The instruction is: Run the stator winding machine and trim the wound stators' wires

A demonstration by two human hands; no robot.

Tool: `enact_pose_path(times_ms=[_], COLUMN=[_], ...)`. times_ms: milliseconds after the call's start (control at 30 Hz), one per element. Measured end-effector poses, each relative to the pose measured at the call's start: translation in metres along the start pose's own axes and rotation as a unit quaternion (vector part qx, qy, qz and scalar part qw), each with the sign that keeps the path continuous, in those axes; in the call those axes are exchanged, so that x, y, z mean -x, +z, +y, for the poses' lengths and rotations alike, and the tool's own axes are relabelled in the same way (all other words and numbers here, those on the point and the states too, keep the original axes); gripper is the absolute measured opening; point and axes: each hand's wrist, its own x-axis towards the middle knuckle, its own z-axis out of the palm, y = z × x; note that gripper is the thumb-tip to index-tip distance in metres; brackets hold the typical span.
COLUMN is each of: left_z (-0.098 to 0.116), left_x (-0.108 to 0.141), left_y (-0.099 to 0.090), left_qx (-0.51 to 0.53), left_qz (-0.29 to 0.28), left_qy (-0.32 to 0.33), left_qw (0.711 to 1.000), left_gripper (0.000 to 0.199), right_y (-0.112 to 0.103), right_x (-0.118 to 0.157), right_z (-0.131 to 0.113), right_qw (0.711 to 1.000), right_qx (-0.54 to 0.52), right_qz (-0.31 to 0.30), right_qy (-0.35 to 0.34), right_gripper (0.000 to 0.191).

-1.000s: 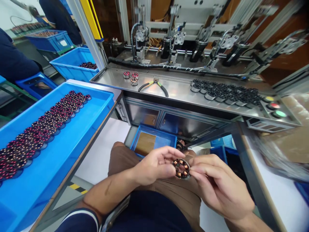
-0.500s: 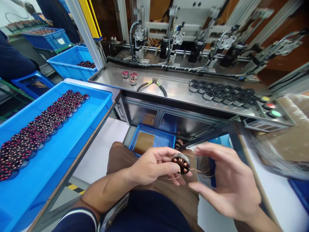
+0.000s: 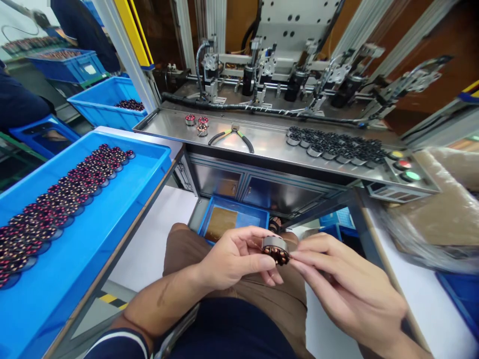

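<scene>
Above my lap, my left hand (image 3: 235, 257) grips a copper-wound motor stator (image 3: 275, 244) between thumb and fingers. The stator is a ring with a grey metal outer band, and its copper coils face down toward me. My right hand (image 3: 337, 279) is closed at the stator's right side, thumb and fingertips pinched on the thin copper wire (image 3: 291, 255) that comes off it. Loose strands of wire also show near my left fingers. Pliers (image 3: 234, 130) with black and green handles lie spread on the metal ledge, beside a few red and copper stators (image 3: 202, 129).
A blue tray (image 3: 149, 184) on the left holds rows of wound stators. Dark unwound cores (image 3: 333, 144) crowd the ledge's right side, near coloured push buttons (image 3: 403, 164). Behind stands a winding machine (image 3: 262, 75). A plastic-wrapped box (image 3: 449, 199) sits right; people work at far left.
My right hand has gone from spread fingers to a pinch on the wire at the stator. The stator has tilted in my left hand, showing more of its outer band.
</scene>
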Motion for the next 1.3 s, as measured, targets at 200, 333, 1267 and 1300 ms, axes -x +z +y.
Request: enact_pose_path(times_ms=[200, 333, 1267, 1300], left_z=[0.01, 0.008, 0.004, 0.003], left_x=[-0.001, -0.013, -0.028, -0.027], left_y=[0.003, -0.003, -0.004, -0.005], left_qx=[0.04, 0.045, 0.036, 0.04], left_qz=[0.002, -0.02, -0.272, -0.262], left_qy=[0.117, 0.036, -0.216, -0.193], left_qw=[0.992, 0.998, 0.937, 0.945], left_gripper=[0.04, 0.047, 0.068, 0.061], right_y=[-0.002, -0.008, -0.03, -0.031], right_x=[-0.01, -0.017, -0.032, -0.032], right_z=[-0.01, -0.01, -0.019, -0.019], right_qw=[0.996, 0.998, 0.996, 0.997], right_qx=[-0.024, -0.048, -0.013, 0.002], right_qz=[0.028, -0.02, -0.09, -0.081], right_qy=[0.075, 0.022, 0.001, 0.008], right_gripper=[0.014, 0.018, 0.019, 0.018])
